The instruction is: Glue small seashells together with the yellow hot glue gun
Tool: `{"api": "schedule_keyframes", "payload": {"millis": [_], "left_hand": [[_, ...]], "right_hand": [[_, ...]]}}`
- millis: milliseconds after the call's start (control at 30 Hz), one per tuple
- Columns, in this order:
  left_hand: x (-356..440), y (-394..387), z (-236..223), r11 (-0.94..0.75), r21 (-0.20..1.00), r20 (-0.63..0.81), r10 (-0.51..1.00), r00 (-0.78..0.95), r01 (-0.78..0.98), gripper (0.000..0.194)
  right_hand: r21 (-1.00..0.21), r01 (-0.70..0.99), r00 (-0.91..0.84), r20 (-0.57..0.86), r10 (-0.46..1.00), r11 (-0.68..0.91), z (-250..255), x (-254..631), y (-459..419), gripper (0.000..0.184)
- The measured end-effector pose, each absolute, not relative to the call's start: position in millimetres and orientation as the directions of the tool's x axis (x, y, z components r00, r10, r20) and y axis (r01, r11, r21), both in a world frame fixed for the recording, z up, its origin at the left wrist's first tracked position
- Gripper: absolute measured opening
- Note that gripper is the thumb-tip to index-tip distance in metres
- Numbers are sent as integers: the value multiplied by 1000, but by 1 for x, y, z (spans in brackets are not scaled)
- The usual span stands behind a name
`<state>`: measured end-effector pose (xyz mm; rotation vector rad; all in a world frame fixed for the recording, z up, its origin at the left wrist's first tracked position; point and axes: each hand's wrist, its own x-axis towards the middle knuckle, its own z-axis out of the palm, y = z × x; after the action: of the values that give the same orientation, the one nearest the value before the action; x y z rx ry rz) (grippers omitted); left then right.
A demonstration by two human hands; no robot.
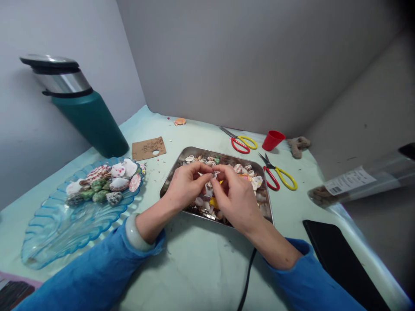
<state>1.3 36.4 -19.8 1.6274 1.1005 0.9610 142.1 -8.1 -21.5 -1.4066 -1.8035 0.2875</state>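
My left hand (189,185) and my right hand (236,198) meet over a metal tray (266,209). On each hand, thumb and forefinger are pinched together, and the fingertips nearly touch. Whatever small thing lies between them is too small and too covered to name. Beneath, the tray holds many seashells (238,168), some green stones (217,160) and yellow pieces, partly hidden by my hands. To the left is a clear blue scalloped dish (55,233) bearing larger shells (119,184) and green and speckled stones (100,196).
A teal bottle (94,121) stands at back left beside a brown card (149,148). Behind and right of the tray lie two pairs of scissors (241,142), a red cup (273,140) and a plastic tube (356,181). A black phone-like slab (340,259) and a cable (248,276) lie nearer.
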Motion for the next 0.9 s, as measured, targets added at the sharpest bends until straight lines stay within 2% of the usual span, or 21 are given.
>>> {"api": "schedule_keyframes", "payload": {"millis": [433, 667, 900], "left_hand": [[3, 35, -16, -150, 968, 93, 959, 269, 200, 12], [2, 36, -19, -167, 966, 109, 955, 276, 197, 10], [3, 36, -19, -156, 966, 93, 953, 287, 206, 12]], "right_hand": [[-628, 688, -43, 465, 884, 363, -18, 142, -9, 24], [-709, 628, 8, 420, 908, 322, -21, 143, -8, 24], [-708, 627, -3, 417, 909, 327, -22, 143, -8, 20]]}}
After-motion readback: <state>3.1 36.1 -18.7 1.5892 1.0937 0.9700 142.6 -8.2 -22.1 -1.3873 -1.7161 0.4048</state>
